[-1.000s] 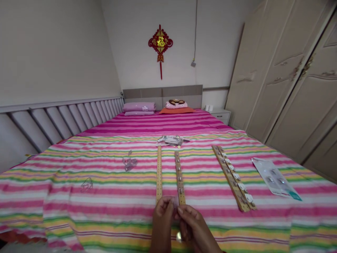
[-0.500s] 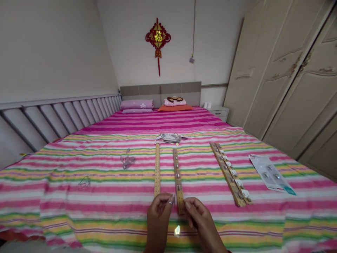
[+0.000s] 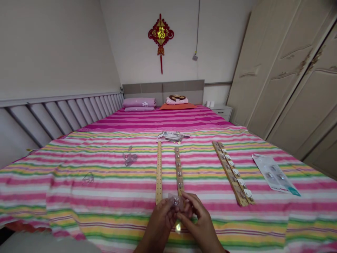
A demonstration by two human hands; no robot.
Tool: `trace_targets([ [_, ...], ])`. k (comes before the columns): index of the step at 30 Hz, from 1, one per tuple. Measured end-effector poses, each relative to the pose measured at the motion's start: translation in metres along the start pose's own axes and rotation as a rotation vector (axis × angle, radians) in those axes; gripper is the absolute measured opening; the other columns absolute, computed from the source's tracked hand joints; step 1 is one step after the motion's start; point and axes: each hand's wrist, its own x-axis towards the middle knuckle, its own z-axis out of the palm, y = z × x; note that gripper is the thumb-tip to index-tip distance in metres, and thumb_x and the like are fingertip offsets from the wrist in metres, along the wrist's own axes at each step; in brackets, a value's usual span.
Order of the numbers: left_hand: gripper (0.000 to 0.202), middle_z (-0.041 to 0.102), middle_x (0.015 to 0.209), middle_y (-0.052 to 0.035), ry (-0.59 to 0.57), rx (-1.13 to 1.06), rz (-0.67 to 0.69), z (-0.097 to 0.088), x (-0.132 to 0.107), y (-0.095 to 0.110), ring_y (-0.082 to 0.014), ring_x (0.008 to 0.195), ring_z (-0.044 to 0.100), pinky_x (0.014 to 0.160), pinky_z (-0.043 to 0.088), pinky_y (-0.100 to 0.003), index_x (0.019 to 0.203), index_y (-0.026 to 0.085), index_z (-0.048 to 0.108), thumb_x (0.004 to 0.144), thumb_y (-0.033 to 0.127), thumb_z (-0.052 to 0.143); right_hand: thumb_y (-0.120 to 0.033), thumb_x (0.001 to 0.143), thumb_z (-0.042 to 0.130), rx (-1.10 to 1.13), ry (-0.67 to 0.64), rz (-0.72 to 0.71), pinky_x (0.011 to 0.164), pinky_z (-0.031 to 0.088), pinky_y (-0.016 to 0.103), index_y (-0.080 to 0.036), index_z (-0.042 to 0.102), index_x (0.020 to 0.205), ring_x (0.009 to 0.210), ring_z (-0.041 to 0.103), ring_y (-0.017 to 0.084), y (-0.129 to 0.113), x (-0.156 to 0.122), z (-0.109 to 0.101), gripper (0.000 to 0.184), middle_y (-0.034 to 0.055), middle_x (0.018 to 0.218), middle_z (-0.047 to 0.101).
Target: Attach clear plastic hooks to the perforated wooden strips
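Observation:
My left hand [image 3: 163, 218] is closed on a small clear plastic bag [image 3: 170, 195] with a shiny round piece [image 3: 176, 201] showing in it. Close against it, my right hand [image 3: 198, 217] pinches at the bag's right side; the exact grip is partly hidden by the fingers. Under and beyond the hands lies a narrow wooden strip [image 3: 179, 174] with several small metal pieces along it, its near end covered. Left of that strip is a pale strip with rows of holes [image 3: 159, 175]. A small glinting scrap [image 3: 178, 227] rests on the cloth below my hands.
Two strips bearing metal pieces and white discs [image 3: 233, 174] lie to the right, beside a blister pack [image 3: 275, 174]. Clear plastic scraps [image 3: 130, 159] and another clear wrapper [image 3: 88, 178] lie left. Packaged items [image 3: 172, 136] lie farther up the striped bedspread [image 3: 110, 196].
My hands have come together over the near end of the strip, and the small bag with the round piece now shows between them. The view has shifted slightly.

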Motion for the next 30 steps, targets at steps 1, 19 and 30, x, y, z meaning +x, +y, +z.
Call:
trace_targets([
  [1, 0.025, 0.066, 0.066, -0.0027, 0.026, -0.009, -0.013, -0.001, 0.001, 0.0, -0.0104, 0.061, 0.062, 0.055, 0.047, -0.017, 0.07, 0.013, 0.063, 0.061, 0.026, 0.081, -0.03, 0.067, 0.076, -0.043, 0.015, -0.052, 0.056, 0.047, 0.026, -0.023, 0.067, 0.106, 0.061, 0.055, 0.015, 0.0, -0.001, 0.0, 0.041, 0.0022, 0.078, 0.061],
  [19, 0.031, 0.06, 0.061, 0.0013, 0.172, 0.432, 0.415, -0.004, 0.0, -0.005, -0.0105, 0.058, 0.054, 0.056, 0.042, -0.02, 0.068, 0.015, 0.06, 0.062, 0.042, 0.075, -0.029, 0.079, 0.065, -0.131, 0.015, -0.132, 0.056, 0.048, 0.026, -0.021, 0.061, 0.11, 0.066, 0.058, 0.016, 0.004, -0.013, 0.0, 0.032, 0.0048, 0.086, 0.061],
  [30, 0.017, 0.067, 0.074, -0.0032, 0.181, 0.884, 0.727, -0.007, -0.007, -0.012, -0.0173, 0.071, 0.064, 0.067, 0.05, -0.026, 0.078, 0.019, 0.063, 0.078, 0.035, 0.059, -0.032, 0.078, 0.065, -0.112, 0.167, -0.141, 0.051, 0.041, 0.023, -0.021, 0.056, 0.074, 0.055, 0.046, 0.012, -0.01, -0.017, 0.01, 0.014, -0.0021, 0.066, 0.05],
])
